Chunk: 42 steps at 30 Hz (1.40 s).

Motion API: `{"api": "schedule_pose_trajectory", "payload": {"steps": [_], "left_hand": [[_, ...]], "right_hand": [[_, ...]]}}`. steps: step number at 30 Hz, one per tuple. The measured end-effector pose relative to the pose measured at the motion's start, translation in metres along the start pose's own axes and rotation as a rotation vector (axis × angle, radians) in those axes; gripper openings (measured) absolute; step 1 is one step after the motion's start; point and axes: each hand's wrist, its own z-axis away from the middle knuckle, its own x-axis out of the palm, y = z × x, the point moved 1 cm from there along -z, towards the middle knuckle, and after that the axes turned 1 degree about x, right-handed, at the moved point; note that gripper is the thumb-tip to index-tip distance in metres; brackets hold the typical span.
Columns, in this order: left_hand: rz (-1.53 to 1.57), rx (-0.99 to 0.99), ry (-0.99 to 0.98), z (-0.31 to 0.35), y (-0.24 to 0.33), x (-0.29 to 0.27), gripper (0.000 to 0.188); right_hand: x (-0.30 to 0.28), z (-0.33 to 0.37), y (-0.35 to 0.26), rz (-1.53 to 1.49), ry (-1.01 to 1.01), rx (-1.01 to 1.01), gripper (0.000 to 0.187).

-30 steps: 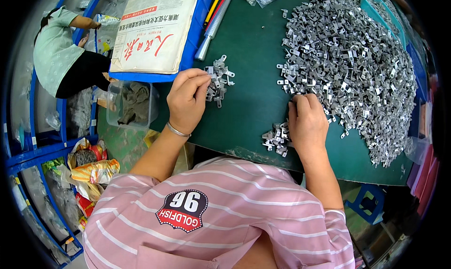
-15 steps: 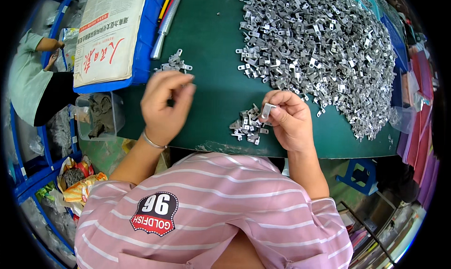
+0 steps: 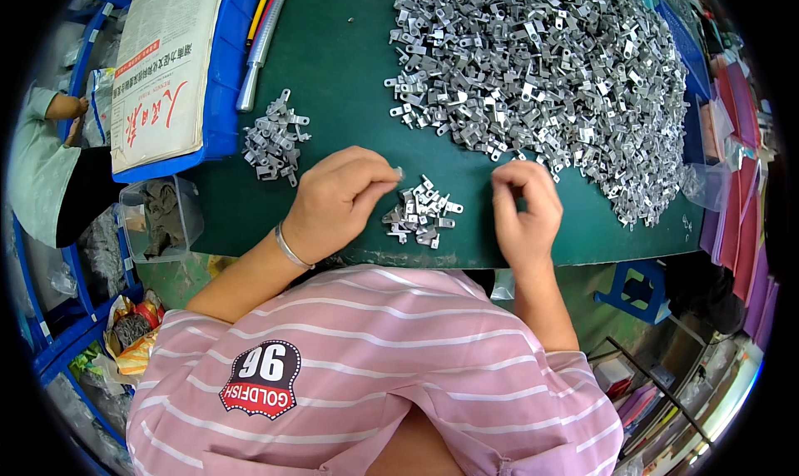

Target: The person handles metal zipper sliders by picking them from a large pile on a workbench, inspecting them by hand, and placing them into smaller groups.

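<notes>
A small metal bracket [image 3: 399, 174] shows at the fingertips of my left hand [image 3: 343, 197], which is closed in a pinch and wears a bangle at the wrist. Just right of those fingertips a small heap of metal brackets [image 3: 423, 212] lies near the table's front edge. On the other side of that heap, my right hand [image 3: 529, 214] is curled closed, thumb against the fingers; whatever it may hold is hidden. A second small group of brackets [image 3: 275, 139] lies beyond my left hand, beside the blue tray.
A large mound of metal brackets [image 3: 541, 76] covers the right part of the green table [image 3: 341, 68]. At the left stand a blue tray [image 3: 220, 85] with newspapers [image 3: 162, 68] and a clear bin [image 3: 187, 214] holding a dark cloth. Another person [image 3: 50, 168] is at far left.
My left hand has come right from the left group to the middle heap and now pinches a bracket. The bracket seen in my right hand no longer shows. The view has shifted slightly.
</notes>
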Motion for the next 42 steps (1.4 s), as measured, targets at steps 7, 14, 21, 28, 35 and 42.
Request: {"api": "schedule_pose_trajectory", "payload": {"steps": [7, 14, 21, 28, 35, 42], "left_hand": [[-0.051, -0.008, -0.184, 0.006, -0.006, 0.002, 0.007], [-0.08, 0.005, -0.062, -0.02, -0.012, 0.009, 0.014], [-0.173, 0.048, 0.001, -0.056, -0.027, 0.034, 0.019], [-0.131, 0.025, 0.014, -0.052, -0.027, 0.032, 0.012], [-0.053, -0.01, 0.132, -0.045, -0.029, 0.028, 0.009], [-0.014, -0.04, 0.075, -0.039, -0.021, 0.023, 0.008]], "right_hand": [[0.009, -0.011, 0.016, 0.338, 0.016, -0.023, 0.02], [0.005, -0.01, 0.02, 0.318, 0.034, -0.145, 0.014], [-0.002, 0.006, 0.016, -0.774, -0.079, 0.611, 0.015], [0.005, 0.014, 0.02, -1.384, -0.239, 0.693, 0.016], [0.007, 0.015, 0.018, -1.475, -0.228, 0.717, 0.017], [0.005, 0.017, -0.002, -0.5, -0.11, 0.146, 0.016]]}}
